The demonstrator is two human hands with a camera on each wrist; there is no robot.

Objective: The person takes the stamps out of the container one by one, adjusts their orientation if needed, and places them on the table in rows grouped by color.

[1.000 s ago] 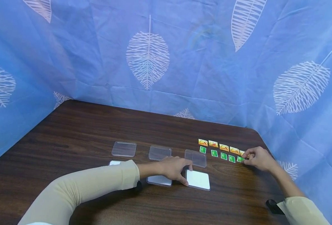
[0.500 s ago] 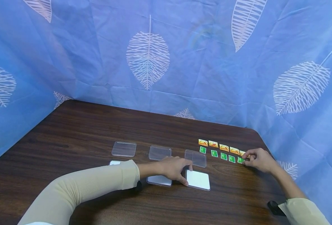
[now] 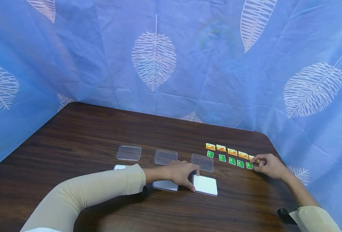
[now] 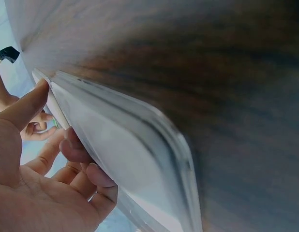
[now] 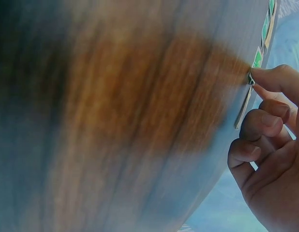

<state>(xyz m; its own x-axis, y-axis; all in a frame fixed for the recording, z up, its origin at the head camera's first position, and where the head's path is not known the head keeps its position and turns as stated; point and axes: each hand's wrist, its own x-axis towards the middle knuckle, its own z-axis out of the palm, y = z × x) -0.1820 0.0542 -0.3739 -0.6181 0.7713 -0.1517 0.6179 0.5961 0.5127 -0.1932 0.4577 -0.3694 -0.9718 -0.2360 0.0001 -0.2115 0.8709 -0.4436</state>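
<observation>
In the head view my left hand (image 3: 181, 174) spans the left end of a clear plastic case with a white insert (image 3: 205, 185). Its thumb and forefinger hold the case at the near and far corners. At the far right, my right hand (image 3: 270, 166) pinches the last small green white-bordered square (image 3: 249, 165) between thumb and forefinger, against the tabletop. The right wrist view shows those fingertips (image 5: 258, 75) at the square's edge. Other green squares (image 3: 232, 161) lie in a row to its left, with yellow-orange picture squares (image 3: 232, 151) in a row behind.
Clear empty-looking plastic covers (image 3: 129, 152) lie in a row farther back. More white-filled cases (image 3: 165, 185) sit nearer, partly hidden by the left hand and sleeve (image 3: 107, 183). A leaf-patterned blue curtain (image 3: 153, 61) stands behind the dark wood table (image 3: 87, 135).
The right hand and the end green square have shifted slightly toward me and to the right. The left hand stays at the white-filled case. The head view has shifted slightly.
</observation>
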